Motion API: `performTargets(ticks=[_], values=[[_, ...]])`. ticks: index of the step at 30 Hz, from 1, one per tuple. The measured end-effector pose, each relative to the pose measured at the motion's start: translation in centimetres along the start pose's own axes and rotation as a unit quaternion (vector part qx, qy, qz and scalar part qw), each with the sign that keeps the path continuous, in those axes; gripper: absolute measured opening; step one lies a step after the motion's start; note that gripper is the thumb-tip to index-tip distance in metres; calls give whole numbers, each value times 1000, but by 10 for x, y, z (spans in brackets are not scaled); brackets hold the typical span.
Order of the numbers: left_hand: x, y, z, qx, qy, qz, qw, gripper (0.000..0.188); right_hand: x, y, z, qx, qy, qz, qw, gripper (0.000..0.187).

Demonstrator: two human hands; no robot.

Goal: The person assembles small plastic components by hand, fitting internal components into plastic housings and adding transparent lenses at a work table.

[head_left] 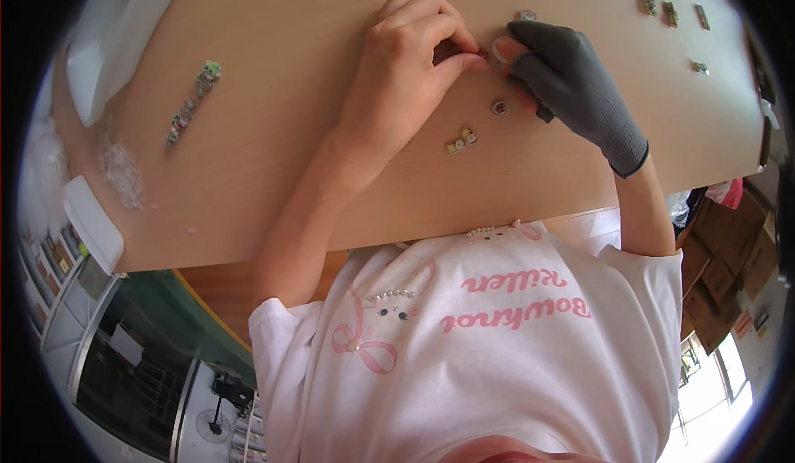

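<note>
A small dark red piece (484, 53) is held at the very tips of the bare left hand's (406, 57) thumb and forefinger, which are brought together in a pinch; most of it is covered by those tips, so its full shape cannot be told; the other left fingers are curled loosely behind. The right hand (571, 78) is dressed in a dark grey glove from which the thumb tip (503, 49) is left bare; this tip is pointed at the piece from the right and set just beside it, though whether it is touched cannot be told; the right fingers are bent inward, and whether anything is gripped by them cannot be made out. Below the hands, a small round part (499, 108) and a short row of pale beads (461, 140) are seen lying on the table (331, 16); a silvery disc (527, 16) is placed just above the gloved fingers; a beaded strip (194, 103) is laid well apart, to the left.
</note>
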State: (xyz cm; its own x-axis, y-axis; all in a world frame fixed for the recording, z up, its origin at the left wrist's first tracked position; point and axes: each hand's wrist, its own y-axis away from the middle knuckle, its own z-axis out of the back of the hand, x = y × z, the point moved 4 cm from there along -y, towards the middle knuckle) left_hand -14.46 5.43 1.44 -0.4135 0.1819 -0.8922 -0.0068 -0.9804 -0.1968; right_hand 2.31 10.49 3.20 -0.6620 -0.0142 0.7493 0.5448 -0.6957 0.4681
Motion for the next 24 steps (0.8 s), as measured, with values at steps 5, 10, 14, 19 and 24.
performTargets(ticks=[5,10,14,19,24], values=[[-2,-2,-3,2,4,0,1000,12,-2,2,4,5,-89,-30,996,28],[0,1,-1,-8,9,-1,1000,13,7,0,-1,-10,-21,2,1000,24],[-3,0,0,-7,-6,-10,1000,13,13,-2,4,9,82,56,995,19],[0,-1,0,5,5,-10,1000,15,8,-1,5,68,-2,7,998,17],[1,0,0,5,12,-10,1000,16,-2,13,2,-34,-115,-2,993,15]])
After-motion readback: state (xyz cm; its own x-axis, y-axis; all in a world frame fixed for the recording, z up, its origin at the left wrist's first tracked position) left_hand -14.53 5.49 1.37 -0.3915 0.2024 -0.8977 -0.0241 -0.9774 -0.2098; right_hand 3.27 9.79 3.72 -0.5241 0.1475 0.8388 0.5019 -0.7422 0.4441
